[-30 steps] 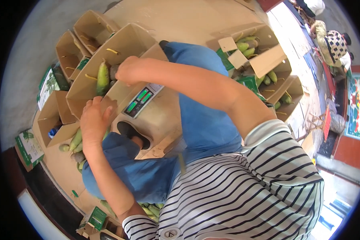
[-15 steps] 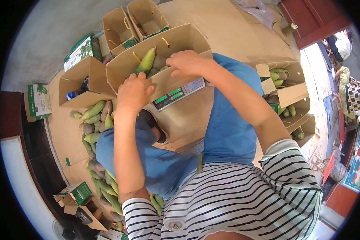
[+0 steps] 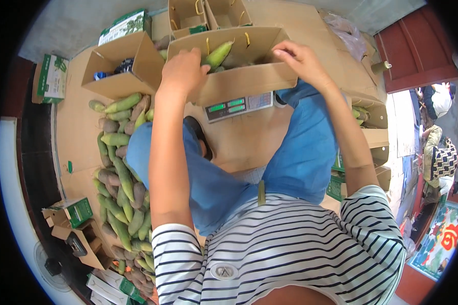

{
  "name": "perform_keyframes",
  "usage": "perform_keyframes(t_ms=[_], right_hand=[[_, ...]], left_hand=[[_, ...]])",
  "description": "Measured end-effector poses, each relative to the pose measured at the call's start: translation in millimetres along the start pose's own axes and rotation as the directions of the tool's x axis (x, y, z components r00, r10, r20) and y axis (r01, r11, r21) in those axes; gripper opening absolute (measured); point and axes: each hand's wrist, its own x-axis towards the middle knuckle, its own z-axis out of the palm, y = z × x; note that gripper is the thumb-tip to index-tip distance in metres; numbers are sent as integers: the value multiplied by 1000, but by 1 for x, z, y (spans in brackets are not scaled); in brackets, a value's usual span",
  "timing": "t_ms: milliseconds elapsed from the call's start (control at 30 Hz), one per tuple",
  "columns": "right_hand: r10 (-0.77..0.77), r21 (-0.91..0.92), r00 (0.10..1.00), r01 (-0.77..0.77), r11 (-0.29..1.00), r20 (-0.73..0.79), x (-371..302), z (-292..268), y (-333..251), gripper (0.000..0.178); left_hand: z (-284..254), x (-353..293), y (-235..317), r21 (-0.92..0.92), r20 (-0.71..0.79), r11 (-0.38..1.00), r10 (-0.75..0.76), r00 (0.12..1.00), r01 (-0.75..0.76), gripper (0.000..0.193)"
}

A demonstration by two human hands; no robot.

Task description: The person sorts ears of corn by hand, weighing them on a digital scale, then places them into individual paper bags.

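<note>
Left hand (image 3: 184, 71) grips cardboard box (image 3: 239, 81) rim; right hand (image 3: 300, 60) loosely curled on rim.

A grey concrete wall (image 3: 71, 25) ran along the far side, a dark red door (image 3: 417, 48) stood far right, and daylight brightened the right-hand floor (image 3: 404, 127).

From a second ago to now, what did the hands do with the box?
Both hands shifted to the box's rim. The left hand came up from below the scale onto the near wall of the box. The right hand slid from beside the green corn to the right end. The corn stayed in the box, and the box stayed on the scale.
</note>
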Motion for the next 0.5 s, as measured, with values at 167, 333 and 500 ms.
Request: perform_keyframes(t_ms=[167,333,500], right_hand=[[85,-129,980,-61,990,182,-4,-32,-33,22],[42,-58,985,-33,998,165,-1,-48,-40,22],[102,-57,963,-90,994,248,-1,-47,-29,23]], left_hand=[[4,2,-7,7,-8,1000,-7,1000,7,35],[2,7,-1,43,26,999,-9,1000,8,34],[9,10,-2,36,35,999,-5,999,4,37]])
